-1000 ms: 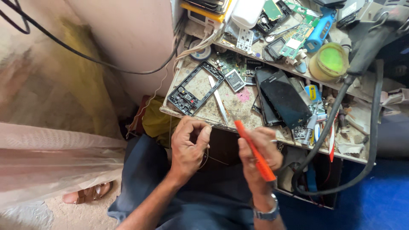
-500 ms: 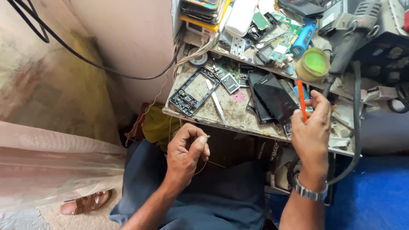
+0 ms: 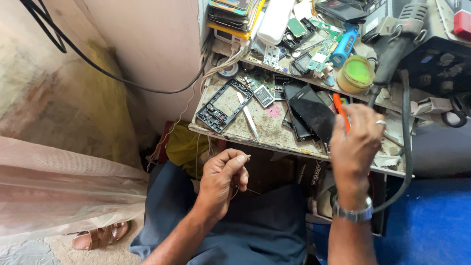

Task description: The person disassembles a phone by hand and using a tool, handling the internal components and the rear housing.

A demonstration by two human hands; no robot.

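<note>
My left hand [image 3: 222,180] hovers over my lap below the workbench edge, with thumb and forefinger pinching a thin wire [image 3: 247,156] whose tip sticks out toward the bench. My right hand [image 3: 357,143] is raised over the right part of the bench, closed around an orange-handled tool [image 3: 340,111] that points up and away. A watch sits on that wrist. Just beyond the right hand lies a black phone [image 3: 310,112] face up. An empty black phone frame [image 3: 223,105] and metal tweezers [image 3: 249,119] lie on the bench's left part.
The worn workbench [image 3: 267,138] is crowded with circuit boards, a small battery [image 3: 264,95], a green-lidded round tin [image 3: 356,73], a blue tool [image 3: 343,48] and a hot-air handle with thick black hose [image 3: 405,122]. Stacked phones [image 3: 234,12] sit at the back. A black cable [image 3: 98,68] crosses the wall.
My right hand has lifted from my lap beside the left hand up to the bench's right side, carrying the orange tool. The left hand stayed over my lap, still pinching the wire.
</note>
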